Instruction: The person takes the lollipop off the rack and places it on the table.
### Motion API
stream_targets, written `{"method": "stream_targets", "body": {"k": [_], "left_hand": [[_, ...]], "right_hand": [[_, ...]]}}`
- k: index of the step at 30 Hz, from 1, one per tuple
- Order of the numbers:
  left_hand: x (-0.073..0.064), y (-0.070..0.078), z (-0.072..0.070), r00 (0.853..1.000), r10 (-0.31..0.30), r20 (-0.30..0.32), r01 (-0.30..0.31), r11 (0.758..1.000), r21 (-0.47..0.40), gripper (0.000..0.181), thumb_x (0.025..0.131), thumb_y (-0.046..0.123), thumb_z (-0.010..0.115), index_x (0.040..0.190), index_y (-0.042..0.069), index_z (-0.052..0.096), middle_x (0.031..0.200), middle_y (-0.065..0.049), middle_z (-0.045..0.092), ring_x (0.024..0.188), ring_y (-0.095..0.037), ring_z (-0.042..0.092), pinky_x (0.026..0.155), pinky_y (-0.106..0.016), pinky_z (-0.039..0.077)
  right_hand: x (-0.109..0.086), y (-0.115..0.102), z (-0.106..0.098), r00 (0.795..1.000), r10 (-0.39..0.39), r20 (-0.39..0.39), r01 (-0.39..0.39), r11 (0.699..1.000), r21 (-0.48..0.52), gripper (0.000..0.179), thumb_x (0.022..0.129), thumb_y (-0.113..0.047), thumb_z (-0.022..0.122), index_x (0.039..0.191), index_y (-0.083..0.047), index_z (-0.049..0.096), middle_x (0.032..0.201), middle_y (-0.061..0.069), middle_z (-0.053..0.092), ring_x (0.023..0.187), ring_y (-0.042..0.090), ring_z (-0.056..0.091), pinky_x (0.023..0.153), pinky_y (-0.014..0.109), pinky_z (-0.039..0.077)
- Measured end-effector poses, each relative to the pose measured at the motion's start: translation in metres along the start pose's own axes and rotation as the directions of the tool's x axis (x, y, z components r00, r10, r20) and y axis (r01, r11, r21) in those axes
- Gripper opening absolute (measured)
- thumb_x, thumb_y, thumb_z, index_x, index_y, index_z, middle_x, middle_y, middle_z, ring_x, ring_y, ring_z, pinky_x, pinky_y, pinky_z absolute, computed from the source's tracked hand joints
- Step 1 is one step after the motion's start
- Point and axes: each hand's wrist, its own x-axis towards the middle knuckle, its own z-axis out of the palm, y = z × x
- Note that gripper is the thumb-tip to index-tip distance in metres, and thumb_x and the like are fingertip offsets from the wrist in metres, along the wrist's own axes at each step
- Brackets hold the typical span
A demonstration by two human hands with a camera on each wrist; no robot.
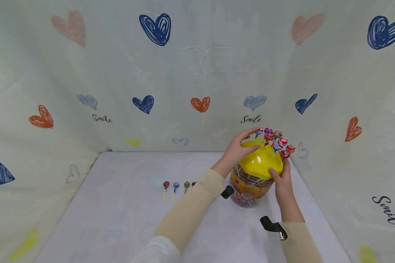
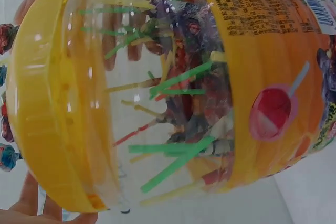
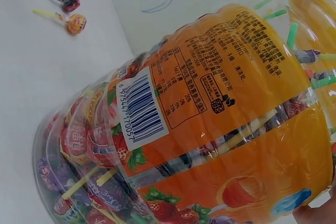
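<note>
A clear plastic lollipop jar (image 1: 248, 188) with an orange label stands at the table's right side. Its domed yellow lid (image 1: 261, 162) carries several wrapped lollipops (image 1: 278, 145) upright in its top. My left hand (image 1: 235, 151) holds the lid from the left, thumb on the dome and fingers toward the far side. From the right, my right hand (image 1: 283, 180) grips the lid's lower edge, thumb in front and its other fingers partly hidden. The left wrist view shows coloured sticks and wrapped candies through the jar wall (image 2: 152, 103). A barcode label (image 3: 139, 111) appears in the right wrist view.
Several loose lollipops (image 1: 166, 184) lie in a row on the white table (image 1: 118, 219), left of the jar; my left forearm partly covers the row. A pale curtain (image 1: 184, 73) printed with hearts surrounds the table at the back and sides.
</note>
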Motion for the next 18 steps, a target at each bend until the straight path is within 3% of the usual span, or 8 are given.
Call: {"method": "stream_targets", "body": {"k": [6,18], "left_hand": [[-0.0042,-0.0007,0.0074,1.000,0.000,0.028,0.001,0.999,-0.037,0.054,0.096,0.028,0.064,0.140,0.051,0.045,0.147,0.022,0.038,0.137,-0.015,0.037,0.108,-0.053,0.033],[-0.0033,0.0037,0.0107,0.999,0.046,-0.013,-0.046,0.999,0.001,0.053,0.097,0.022,0.062,0.142,0.045,0.046,0.145,0.025,0.038,0.132,-0.013,0.041,0.104,-0.051,0.039]], "right_hand": [[0.0007,0.0020,-0.0010,1.000,0.003,-0.002,-0.003,1.000,0.015,0.081,0.099,-0.026,0.058,0.156,-0.027,0.002,0.162,0.002,0.009,0.147,0.025,0.010,0.117,0.050,0.002],[-0.0003,0.0030,-0.0037,1.000,-0.027,0.011,0.027,0.999,0.033,0.078,0.099,-0.023,0.058,0.156,-0.027,0.005,0.161,0.002,0.012,0.146,0.024,0.012,0.117,0.049,0.002]]}}
